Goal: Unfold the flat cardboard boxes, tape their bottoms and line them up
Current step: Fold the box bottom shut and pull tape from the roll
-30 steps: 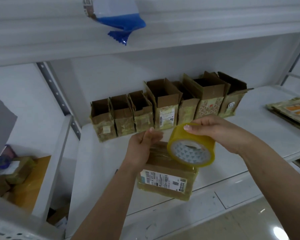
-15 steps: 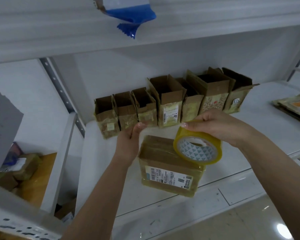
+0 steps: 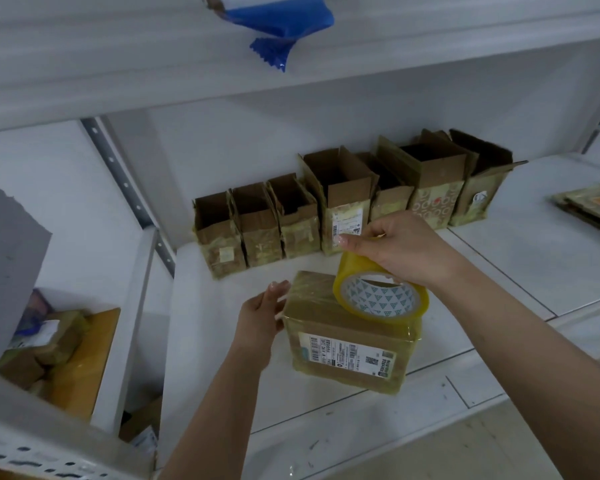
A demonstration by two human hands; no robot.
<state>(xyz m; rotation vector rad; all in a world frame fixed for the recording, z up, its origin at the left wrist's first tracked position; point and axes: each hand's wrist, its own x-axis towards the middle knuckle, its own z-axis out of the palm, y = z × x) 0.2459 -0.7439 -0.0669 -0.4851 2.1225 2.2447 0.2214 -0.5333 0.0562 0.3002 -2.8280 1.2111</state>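
Box (image 3: 350,336) upside down near the front of the white shelf (image 3: 520,258), taped bottom up and label face toward the camera, presumably so the seam lies open to the tape. Long axis running left to right along the shelf edge, slightly skewed, the right end nearer the front. Left hand (image 3: 260,315) flat against the box's left end, fingers straight, likely bracing it against the pull of the tape. Right hand (image 3: 395,247) curled over the tape roll (image 3: 381,294), gripping its rim from above; roll tilted on the box's top at the right, open core facing the camera, probably mid-strip or about to tear. Behind, well apart, a row of finished boxes (image 3: 347,206) upright against the back wall, openings up, side by side. Flat boxes (image 3: 589,206) stacked at far right, seemingly awaiting their turn.
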